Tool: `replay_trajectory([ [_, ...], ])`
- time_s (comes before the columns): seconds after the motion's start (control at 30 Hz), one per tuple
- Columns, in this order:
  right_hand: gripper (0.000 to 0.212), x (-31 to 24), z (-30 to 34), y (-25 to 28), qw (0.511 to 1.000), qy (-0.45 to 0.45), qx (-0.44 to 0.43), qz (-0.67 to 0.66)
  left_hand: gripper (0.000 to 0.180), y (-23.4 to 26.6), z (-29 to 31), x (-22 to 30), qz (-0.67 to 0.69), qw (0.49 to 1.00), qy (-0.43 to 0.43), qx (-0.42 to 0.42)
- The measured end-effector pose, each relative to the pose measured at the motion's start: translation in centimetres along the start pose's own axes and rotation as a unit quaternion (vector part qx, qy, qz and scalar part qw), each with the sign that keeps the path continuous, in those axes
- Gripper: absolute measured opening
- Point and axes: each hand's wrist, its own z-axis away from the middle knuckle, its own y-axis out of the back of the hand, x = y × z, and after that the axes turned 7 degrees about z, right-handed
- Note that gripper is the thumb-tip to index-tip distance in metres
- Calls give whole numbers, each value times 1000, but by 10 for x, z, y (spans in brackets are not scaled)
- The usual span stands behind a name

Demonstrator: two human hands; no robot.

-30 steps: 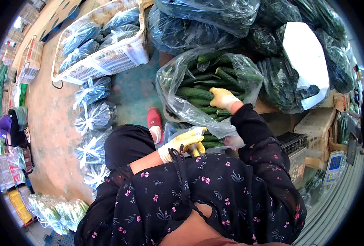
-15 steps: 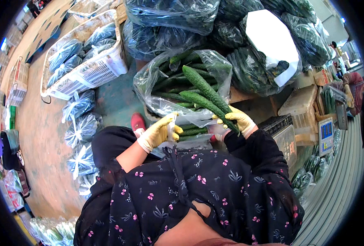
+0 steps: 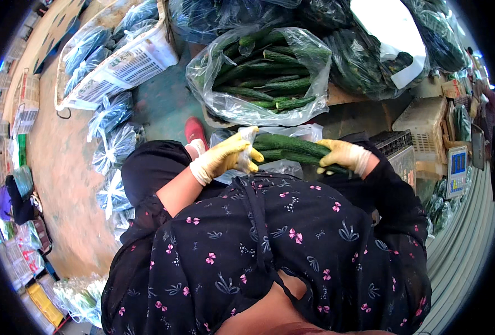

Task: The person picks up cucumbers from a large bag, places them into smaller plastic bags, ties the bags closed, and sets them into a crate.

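Observation:
My left hand (image 3: 233, 153) wears a yellow glove and pinches the edge of a small clear plastic bag (image 3: 305, 132) in front of my waist. Dark green cucumbers (image 3: 289, 146) lie sideways at this bag, their left ends close to my left fingers. My right hand (image 3: 337, 156), gloved the same way, is closed round their right ends. How far the cucumbers sit inside the bag is hard to make out. Just beyond stands a large open clear bag (image 3: 253, 115) full of cucumbers (image 3: 261, 72).
On the left, a white crate (image 3: 133, 70) holds tied blue-tinted bags, and more tied bags (image 3: 119, 148) line the floor beside my leg. Filled bags (image 3: 342, 61) and a white sheet (image 3: 390, 30) lie far right. A digital scale (image 3: 457, 170) stands near crates (image 3: 423, 128).
My right hand has brought the cucumbers down from over the large bag to the small bag by my waist. The view has shifted, so the large bag appears higher.

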Motion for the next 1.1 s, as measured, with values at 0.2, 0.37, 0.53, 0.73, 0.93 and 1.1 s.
replay_trajectory([
  [0.2, 37, 44, -69, -39, 930, -57, 47, -361, 76, -13, -10, -7, -9, 999, 6, -38],
  [0.37, 42, 7, -152, -84, 979, 72, -68, -176, 72, -18, -4, -8, 25, 996, -25, -78],
  [0.53, 24, 92, -190, 31, 742, 143, 131, 642, 65, 0, 15, 1, 60, 993, -101, -10],
  [0.73, 55, 44, -121, 24, 791, 0, 59, 609, 63, 11, 16, 0, 56, 990, -128, 33],
  [0.93, 27, -69, -116, 31, 946, 142, 60, 286, 62, -8, -5, 8, 36, 998, -42, 37],
  [1.1, 34, -96, -223, 71, 775, 144, 339, 514, 65, -9, -20, 18, 14, 999, -30, 37],
])
